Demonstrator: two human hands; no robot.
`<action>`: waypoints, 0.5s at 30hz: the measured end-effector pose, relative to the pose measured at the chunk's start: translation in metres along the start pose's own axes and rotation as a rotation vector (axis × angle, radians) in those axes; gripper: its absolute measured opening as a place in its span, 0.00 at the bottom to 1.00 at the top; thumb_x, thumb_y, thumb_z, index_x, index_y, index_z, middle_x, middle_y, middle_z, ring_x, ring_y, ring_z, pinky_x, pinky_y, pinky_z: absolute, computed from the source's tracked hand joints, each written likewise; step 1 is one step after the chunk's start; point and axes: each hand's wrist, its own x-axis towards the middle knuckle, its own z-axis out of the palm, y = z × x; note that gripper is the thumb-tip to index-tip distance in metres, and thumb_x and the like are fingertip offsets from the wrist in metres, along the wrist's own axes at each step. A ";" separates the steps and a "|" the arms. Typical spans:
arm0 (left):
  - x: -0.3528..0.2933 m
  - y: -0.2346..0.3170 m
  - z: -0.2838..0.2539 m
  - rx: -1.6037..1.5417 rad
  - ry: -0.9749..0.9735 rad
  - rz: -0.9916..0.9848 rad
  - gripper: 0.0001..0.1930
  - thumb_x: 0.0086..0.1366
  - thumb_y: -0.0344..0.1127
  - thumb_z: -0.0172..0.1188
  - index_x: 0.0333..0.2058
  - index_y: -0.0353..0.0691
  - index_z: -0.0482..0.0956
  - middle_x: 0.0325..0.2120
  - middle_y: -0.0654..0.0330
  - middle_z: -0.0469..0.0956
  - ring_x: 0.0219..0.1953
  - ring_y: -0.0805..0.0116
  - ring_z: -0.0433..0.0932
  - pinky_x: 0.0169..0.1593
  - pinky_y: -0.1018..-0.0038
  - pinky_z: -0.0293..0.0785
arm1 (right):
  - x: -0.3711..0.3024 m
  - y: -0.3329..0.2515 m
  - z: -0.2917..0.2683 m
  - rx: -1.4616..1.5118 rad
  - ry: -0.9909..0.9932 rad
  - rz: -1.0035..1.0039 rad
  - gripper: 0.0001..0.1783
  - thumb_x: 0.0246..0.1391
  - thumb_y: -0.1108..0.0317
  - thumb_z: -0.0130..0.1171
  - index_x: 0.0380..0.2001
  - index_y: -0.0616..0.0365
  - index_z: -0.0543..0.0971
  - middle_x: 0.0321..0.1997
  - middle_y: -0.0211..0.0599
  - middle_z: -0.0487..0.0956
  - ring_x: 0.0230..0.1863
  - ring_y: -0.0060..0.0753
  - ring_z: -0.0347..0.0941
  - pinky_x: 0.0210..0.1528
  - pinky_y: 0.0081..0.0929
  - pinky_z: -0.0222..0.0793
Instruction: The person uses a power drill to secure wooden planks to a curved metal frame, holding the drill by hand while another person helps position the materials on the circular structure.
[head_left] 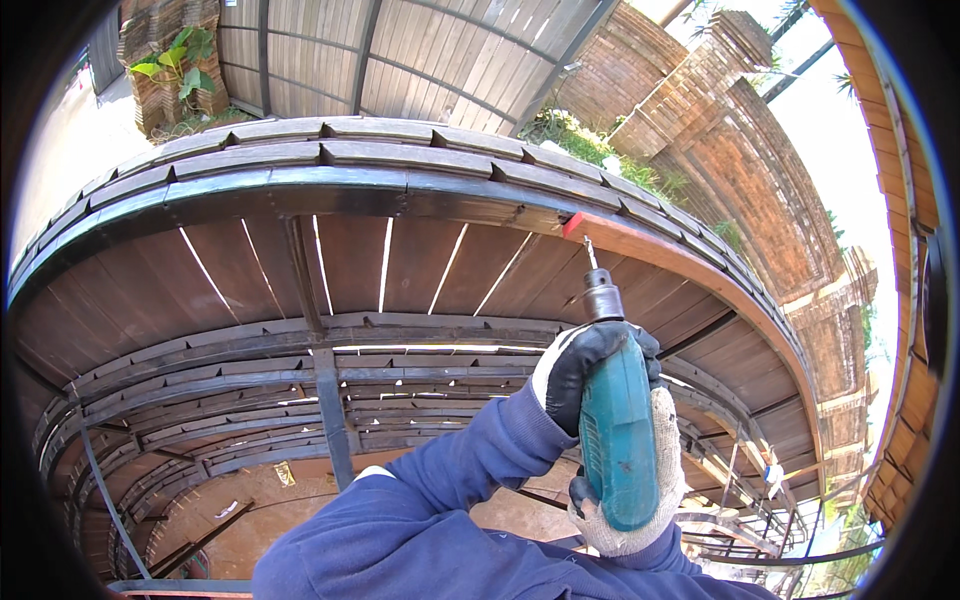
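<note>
A teal power drill [618,440] points away from me, its metal chuck [602,296] holding a thin drill bit [590,252]. My left hand [572,372], in a black-and-white work glove, wraps round the drill's front just behind the chuck. Around the rear and grip is my right hand [668,485], also gloved; its trigger finger is mostly hidden by the drill body. The bit's tip is close to the red-marked end of a reddish-brown wooden strip [655,245] along the curved beam. I cannot tell whether it touches the wood.
A curved dark metal beam [350,193] edged with overlapping wooden shingles [400,155] spans the view. Brown boards [350,260] with light gaps lie below it. A dark upright post [332,415] stands left of my arms. Brick walls [770,190] rise at the right; a ground area [250,520] shows far below.
</note>
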 end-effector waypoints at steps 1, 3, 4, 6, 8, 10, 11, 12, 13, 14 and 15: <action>0.000 0.000 0.000 0.001 -0.003 -0.003 0.27 0.66 0.49 0.63 0.49 0.27 0.76 0.38 0.51 0.80 0.41 0.61 0.82 0.51 0.61 0.82 | 0.001 -0.001 -0.001 0.003 -0.004 -0.020 0.40 0.40 0.69 0.69 0.59 0.61 0.64 0.45 0.42 0.78 0.40 0.37 0.78 0.44 0.31 0.75; 0.000 0.002 0.000 0.005 -0.005 -0.007 0.27 0.66 0.49 0.63 0.49 0.27 0.75 0.38 0.51 0.80 0.41 0.61 0.82 0.51 0.61 0.82 | 0.009 -0.011 -0.006 -0.020 -0.006 -0.154 0.60 0.38 0.61 0.76 0.71 0.70 0.55 0.59 0.55 0.75 0.56 0.49 0.77 0.61 0.38 0.72; 0.000 0.003 0.000 0.007 -0.009 -0.004 0.26 0.66 0.49 0.63 0.49 0.27 0.75 0.38 0.51 0.80 0.41 0.61 0.82 0.51 0.61 0.82 | 0.011 -0.012 -0.005 -0.019 -0.007 -0.179 0.60 0.38 0.61 0.76 0.71 0.70 0.55 0.60 0.55 0.75 0.57 0.48 0.77 0.61 0.38 0.72; -0.001 0.003 -0.002 0.008 -0.014 -0.005 0.26 0.66 0.49 0.63 0.49 0.28 0.75 0.39 0.51 0.80 0.41 0.61 0.82 0.51 0.61 0.82 | 0.009 -0.011 -0.002 -0.008 -0.023 -0.138 0.60 0.38 0.62 0.75 0.71 0.69 0.54 0.61 0.55 0.74 0.58 0.47 0.76 0.63 0.38 0.70; 0.001 0.003 -0.003 0.038 -0.017 -0.031 0.26 0.66 0.49 0.63 0.50 0.28 0.75 0.39 0.51 0.80 0.42 0.61 0.82 0.51 0.62 0.82 | 0.006 -0.010 -0.002 0.020 -0.038 -0.034 0.61 0.37 0.62 0.75 0.72 0.68 0.53 0.63 0.54 0.73 0.60 0.47 0.75 0.64 0.38 0.69; 0.002 0.003 -0.005 0.033 -0.007 -0.044 0.27 0.64 0.49 0.65 0.50 0.30 0.75 0.41 0.50 0.80 0.44 0.59 0.82 0.52 0.59 0.82 | 0.007 -0.012 -0.006 0.083 -0.072 0.098 0.61 0.37 0.63 0.74 0.73 0.68 0.52 0.64 0.54 0.72 0.62 0.46 0.74 0.65 0.38 0.68; 0.004 0.001 -0.006 0.006 0.003 -0.049 0.27 0.63 0.49 0.66 0.50 0.31 0.75 0.43 0.50 0.79 0.45 0.56 0.81 0.54 0.55 0.81 | 0.007 -0.015 -0.012 0.123 -0.092 0.187 0.61 0.37 0.63 0.74 0.73 0.67 0.52 0.65 0.54 0.71 0.62 0.45 0.73 0.66 0.38 0.67; 0.004 -0.001 -0.005 -0.027 0.005 -0.054 0.28 0.61 0.49 0.68 0.50 0.32 0.75 0.45 0.49 0.79 0.47 0.54 0.81 0.55 0.52 0.80 | 0.009 -0.020 -0.019 0.144 -0.104 0.253 0.61 0.37 0.63 0.73 0.73 0.67 0.52 0.66 0.54 0.71 0.63 0.45 0.73 0.67 0.38 0.67; 0.005 -0.003 -0.003 -0.047 0.002 -0.032 0.27 0.61 0.49 0.68 0.50 0.32 0.75 0.44 0.49 0.79 0.47 0.54 0.81 0.55 0.53 0.80 | 0.011 -0.025 -0.026 0.160 -0.115 0.305 0.62 0.37 0.63 0.73 0.74 0.66 0.51 0.66 0.54 0.71 0.64 0.45 0.72 0.67 0.39 0.66; 0.007 -0.004 0.002 -0.067 -0.002 -0.010 0.27 0.61 0.49 0.68 0.50 0.32 0.76 0.44 0.49 0.79 0.47 0.54 0.81 0.55 0.53 0.80 | 0.012 -0.029 -0.030 0.155 -0.120 0.333 0.62 0.37 0.64 0.73 0.74 0.66 0.51 0.67 0.54 0.70 0.65 0.44 0.72 0.68 0.39 0.65; 0.009 -0.006 0.007 -0.092 -0.005 0.010 0.27 0.61 0.49 0.68 0.49 0.32 0.76 0.44 0.49 0.79 0.47 0.54 0.81 0.55 0.54 0.80 | 0.014 -0.030 -0.036 0.145 -0.127 0.332 0.61 0.38 0.63 0.73 0.74 0.65 0.52 0.67 0.54 0.70 0.65 0.44 0.72 0.68 0.38 0.66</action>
